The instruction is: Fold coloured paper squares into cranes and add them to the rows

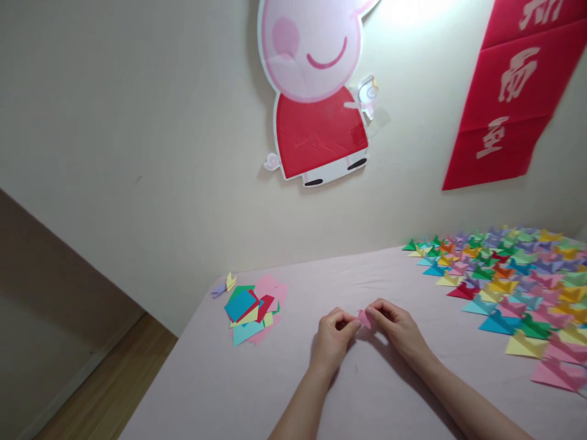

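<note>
A small pink folded paper is pinched between my two hands over the pale pink cloth. My left hand grips its left edge between thumb and forefinger. From the other side, my right hand holds it with closed fingertips. The fingers cover parts of the paper, so its full shape is hard to make out. To the left lies a loose pile of coloured paper sheets in blue, red, green, yellow and pink.
Rows of folded paper figures in many colours fill the right side of the cloth-covered surface. A yellow folded piece and a purple one sit by the far left corner. Behind stands a wall with a pig cutout and red banner.
</note>
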The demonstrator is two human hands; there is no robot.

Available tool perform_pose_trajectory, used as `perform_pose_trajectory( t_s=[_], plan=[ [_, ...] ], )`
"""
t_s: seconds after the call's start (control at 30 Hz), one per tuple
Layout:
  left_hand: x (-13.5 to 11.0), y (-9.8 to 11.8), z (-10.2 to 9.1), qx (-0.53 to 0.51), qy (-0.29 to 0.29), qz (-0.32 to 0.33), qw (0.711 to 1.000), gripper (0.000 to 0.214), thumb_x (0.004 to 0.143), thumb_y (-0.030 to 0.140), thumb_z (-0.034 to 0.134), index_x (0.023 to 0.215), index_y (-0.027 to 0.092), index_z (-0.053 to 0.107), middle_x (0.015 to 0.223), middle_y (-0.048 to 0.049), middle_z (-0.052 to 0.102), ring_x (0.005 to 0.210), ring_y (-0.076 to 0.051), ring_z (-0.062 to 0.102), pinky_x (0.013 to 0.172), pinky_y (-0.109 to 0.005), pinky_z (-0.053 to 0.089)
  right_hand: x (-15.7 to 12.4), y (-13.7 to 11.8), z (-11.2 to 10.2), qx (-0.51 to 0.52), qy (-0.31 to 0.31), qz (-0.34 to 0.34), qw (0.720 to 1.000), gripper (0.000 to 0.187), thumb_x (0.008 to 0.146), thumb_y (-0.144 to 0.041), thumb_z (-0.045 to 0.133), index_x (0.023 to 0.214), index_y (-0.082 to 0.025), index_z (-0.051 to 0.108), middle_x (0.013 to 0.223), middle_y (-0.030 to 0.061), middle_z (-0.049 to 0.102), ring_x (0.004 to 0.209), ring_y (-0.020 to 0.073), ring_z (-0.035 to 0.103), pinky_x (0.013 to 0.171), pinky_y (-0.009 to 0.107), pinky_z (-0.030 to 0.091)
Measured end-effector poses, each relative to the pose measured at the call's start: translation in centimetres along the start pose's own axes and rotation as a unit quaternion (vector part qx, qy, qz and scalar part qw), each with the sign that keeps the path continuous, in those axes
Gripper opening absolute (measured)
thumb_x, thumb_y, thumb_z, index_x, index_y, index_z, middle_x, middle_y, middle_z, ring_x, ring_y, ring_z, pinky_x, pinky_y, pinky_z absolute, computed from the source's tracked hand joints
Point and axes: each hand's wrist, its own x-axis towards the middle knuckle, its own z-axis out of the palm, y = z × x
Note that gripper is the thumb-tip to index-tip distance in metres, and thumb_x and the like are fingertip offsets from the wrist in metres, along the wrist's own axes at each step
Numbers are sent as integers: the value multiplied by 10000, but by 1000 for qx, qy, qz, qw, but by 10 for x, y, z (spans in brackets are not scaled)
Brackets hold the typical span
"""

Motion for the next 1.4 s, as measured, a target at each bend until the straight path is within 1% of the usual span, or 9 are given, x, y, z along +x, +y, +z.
perform_pose_trajectory(
  t_s=[0.17, 0.27, 0.37, 0.57, 0.8, 0.93, 1.1, 1.2, 1.4],
  plan=[
    [2, 1, -2, -21, 16, 6, 1000, 250, 746, 385, 686, 635, 162, 666, 671, 20, 520, 648, -132, 456, 622, -256, 346, 2, -3, 3, 7, -8, -5, 1000, 441, 700, -642, 700, 673, -204, 670, 631, 9, 622, 618, 180, 541, 587, 321, 458],
    [3, 0, -1, -30, 23, 7, 999, 264, 757, 398, 682, 647, 159, 662, 686, 18, 525, 651, -132, 462, 625, -254, 349, 2, -2, 4, 1, -15, -7, 1000, 466, 704, -656, 692, 638, -197, 648, 608, 1, 601, 598, 167, 521, 575, 308, 441],
    [3, -1, 1, -37, 28, 4, 999, 284, 773, 429, 679, 677, 161, 664, 704, 13, 553, 671, -138, 479, 650, -255, 364, 1, 1, 4, -8, -2, -12, 1000, 488, 713, -666, 682, 604, -195, 617, 585, -8, 567, 580, 156, 494, 557, 291, 414],
    [4, -6, 1, -44, 39, -9, 998, 294, 791, 453, 662, 742, 163, 660, 685, 26, 548, 651, -132, 461, 637, -251, 355, 1, 1, 5, -1, 27, -36, 999, 451, 717, -656, 694, 719, -207, 650, 689, 14, 619, 650, 184, 556, 616, 304, 462],
    [5, -6, 0, -43, 29, -6, 999, 348, 771, 506, 676, 768, 158, 696, 725, 2, 584, 676, -144, 478, 642, -252, 364, -3, -5, 6, -9, -20, -55, 998, 394, 783, -604, 644, 737, -217, 694, 729, 30, 659, 719, 213, 585, 689, 327, 484],
    [5, -4, 0, -42, 18, 5, 999, 359, 762, 521, 685, 729, 164, 700, 743, -6, 587, 693, -149, 488, 650, -253, 374, -2, -8, 5, 10, -12, -38, 999, 422, 740, -636, 660, 730, -217, 709, 707, 32, 661, 701, 220, 586, 685, 334, 499],
    [6, -5, 1, -46, 16, 13, 999, 327, 762, 489, 693, 704, 167, 693, 723, -3, 584, 685, -152, 487, 641, -258, 370, 0, -2, 5, 27, -31, -23, 999, 409, 705, -618, 716, 751, -212, 704, 737, 39, 670, 701, 214, 593, 642, 315, 495],
    [7, -6, 1, -48, 18, 18, 999, 320, 778, 487, 683, 745, 169, 696, 754, -8, 601, 721, -162, 503, 682, -268, 383, -1, 4, 6, -1, -18, -39, 999, 382, 715, -580, 729, 814, -212, 703, 710, 22, 644, 645, 190, 568, 587, 292, 469],
    [6, -6, 1, -48, -10, 15, 999, 406, 858, 538, 583, 734, 163, 677, 734, -13, 593, 718, -164, 516, 684, -271, 400, -2, 8, 4, -119, -15, -127, 985, 289, 836, -497, 641, 740, -229, 687, 731, 41, 652, 679, 207, 602, 634, 300, 481]
  ],
)
